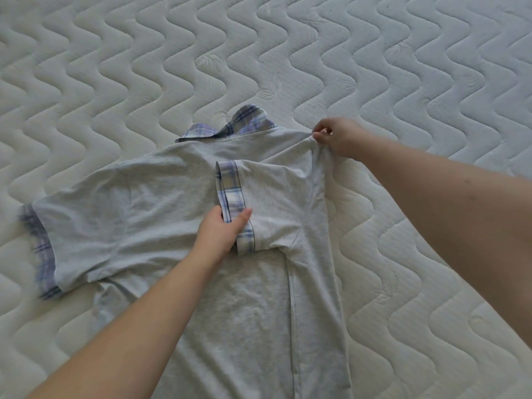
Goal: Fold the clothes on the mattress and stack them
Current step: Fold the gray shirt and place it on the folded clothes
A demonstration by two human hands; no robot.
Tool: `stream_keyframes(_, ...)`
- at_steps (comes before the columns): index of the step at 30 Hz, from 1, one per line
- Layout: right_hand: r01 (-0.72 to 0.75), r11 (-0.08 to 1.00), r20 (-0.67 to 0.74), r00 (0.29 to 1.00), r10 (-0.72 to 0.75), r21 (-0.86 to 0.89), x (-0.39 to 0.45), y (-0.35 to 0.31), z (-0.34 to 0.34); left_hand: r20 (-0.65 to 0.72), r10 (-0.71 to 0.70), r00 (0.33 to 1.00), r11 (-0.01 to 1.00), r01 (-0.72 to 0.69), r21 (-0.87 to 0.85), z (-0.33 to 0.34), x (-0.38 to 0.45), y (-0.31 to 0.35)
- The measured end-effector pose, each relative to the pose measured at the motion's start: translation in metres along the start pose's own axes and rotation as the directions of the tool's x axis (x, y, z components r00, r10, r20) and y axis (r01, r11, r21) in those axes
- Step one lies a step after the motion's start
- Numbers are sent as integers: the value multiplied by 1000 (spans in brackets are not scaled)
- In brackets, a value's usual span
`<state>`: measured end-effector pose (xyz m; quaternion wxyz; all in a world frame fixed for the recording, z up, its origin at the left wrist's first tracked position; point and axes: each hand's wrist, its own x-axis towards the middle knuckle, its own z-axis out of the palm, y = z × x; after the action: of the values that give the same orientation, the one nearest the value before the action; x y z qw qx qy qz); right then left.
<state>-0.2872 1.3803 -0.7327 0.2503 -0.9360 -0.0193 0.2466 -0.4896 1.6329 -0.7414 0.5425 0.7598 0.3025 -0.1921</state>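
Observation:
A light grey short-sleeved shirt (161, 203) with a blue plaid collar (230, 126) lies back-up on the white quilted mattress (288, 53). Its right sleeve is folded inward across the back, plaid cuff (229, 182) toward the middle. My left hand (221, 230) pinches that cuff at its lower part, thumb on top. My right hand (336, 136) pinches the fold at the shirt's right shoulder and lifts it slightly. The left sleeve lies spread out flat, its plaid cuff (40, 249) at the far left.
Bare quilted mattress surrounds the shirt on all sides, with wide room beyond the collar and to the right. No other clothes are in view.

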Motion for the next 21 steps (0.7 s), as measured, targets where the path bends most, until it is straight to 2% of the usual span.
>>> stream_keyframes(2,13,998,36,999,-11,-53,-2,-2,1,101,-13,995,999,18,-51,-4,-3,-2)
stream_keyframes(4,-18,999,-42,999,16,-49,-3,-4,1,127,15,992,1000,-13,-15,-8,-3,-4)
stream_keyframes(7,-47,992,-230,970,73,116,-7,-9,9,28,79,997,992,-81,101,-7,-6,-8)
stream_keyframes(9,-62,967,-293,946,136,248,-16,-11,20,-48,116,992,984,-108,139,0,-11,-10)
stream_keyframes(11,-94,927,-312,925,216,363,-34,-8,33,-169,75,983,988,-50,148,10,-19,-15)
stream_keyframes(13,-170,882,-238,925,297,440,-60,-2,44,-259,-26,965,995,50,86,18,-32,-21)
stream_keyframes(14,-213,866,-160,936,315,453,-76,2,50,-237,-74,969,997,78,9,23,-40,-25)
stream_keyframes(16,-260,860,9,958,285,440,-111,12,64,-84,-146,986,972,127,-200,36,-58,-37)
stream_keyframes(17,-263,865,78,964,254,428,-129,16,71,6,-154,988,960,151,-235,43,-70,-44)
stream_keyframes(19,-271,866,173,961,217,421,-160,26,84,148,-161,976,962,188,-198,58,-93,-60)
stream_keyframes(21,-323,852,221,942,251,412,-182,33,97,238,-165,957,975,195,-107,71,-112,-75)
